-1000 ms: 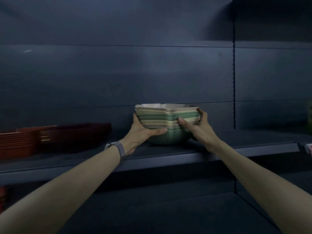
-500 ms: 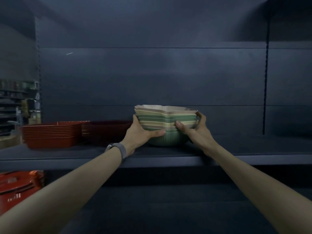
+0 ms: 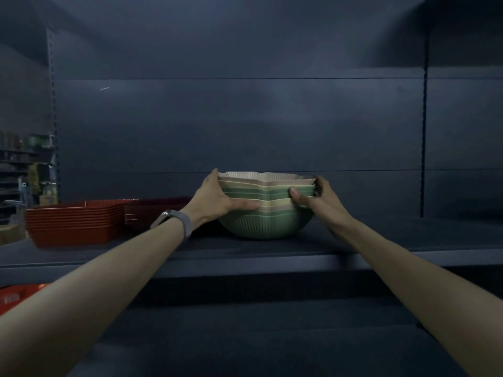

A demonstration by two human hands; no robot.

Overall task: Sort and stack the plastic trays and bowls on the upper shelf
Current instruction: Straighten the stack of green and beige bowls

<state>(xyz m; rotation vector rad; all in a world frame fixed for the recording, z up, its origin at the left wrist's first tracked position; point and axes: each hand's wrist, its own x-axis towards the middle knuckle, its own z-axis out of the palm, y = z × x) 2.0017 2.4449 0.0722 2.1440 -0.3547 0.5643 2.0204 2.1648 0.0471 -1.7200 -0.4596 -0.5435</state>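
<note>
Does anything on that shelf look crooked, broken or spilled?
Nothing stands out. The bowl stack sits upright on the upper shelf, gripped by the left hand and right hand. The red trays are neatly nested to its left. No spill shows.

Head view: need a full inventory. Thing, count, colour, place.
bowls: one nested stack, exact count unclear, green and cream, centre of the shelf
red trays: one stack, red, left on the shelf
dark red trays: one stack, dark red, just right of the red trays, behind the left wrist
shelf: one, dark grey, across the view
red item: one, red, lower left below the shelf, cut off by the frame
wristband: one, grey, on the left wrist
left hand: grips the left side of the bowls
right hand: grips the right side of the bowls
</note>
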